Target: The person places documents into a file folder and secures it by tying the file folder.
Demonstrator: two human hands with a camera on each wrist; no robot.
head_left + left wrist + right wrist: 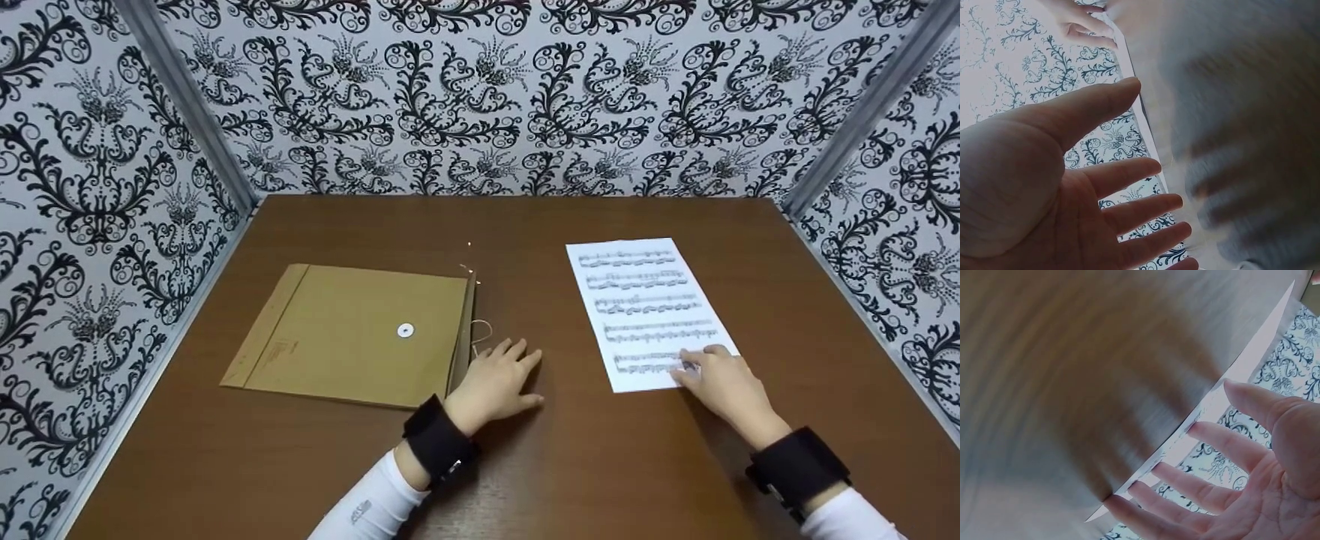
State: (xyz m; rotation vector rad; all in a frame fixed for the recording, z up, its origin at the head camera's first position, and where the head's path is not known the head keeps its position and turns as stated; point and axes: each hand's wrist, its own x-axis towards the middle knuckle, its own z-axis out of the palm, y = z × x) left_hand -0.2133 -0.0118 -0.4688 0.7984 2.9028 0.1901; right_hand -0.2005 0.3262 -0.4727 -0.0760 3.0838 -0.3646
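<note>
A sheet of music [649, 311] lies on the table's right half, printed side up. My right hand [726, 381] has its fingertips on the sheet's lower right corner. In the right wrist view, the fingers of the right hand [1241, 481] reach out, fairly straight, to the edge of the white sheet [1264, 340]. On the left lies a brown document envelope [360, 334] with a white button and a thin string [484, 330] at its right, slightly parted edge. My left hand [496, 382] is beside that edge, fingers spread, holding nothing; its palm shows in the left wrist view.
The brown wooden table [525, 465] runs back to a wall [480, 97] covered in black and white scroll patterns. Similar patterned panels stand at the left and right, with grey posts [199, 112] at the corners.
</note>
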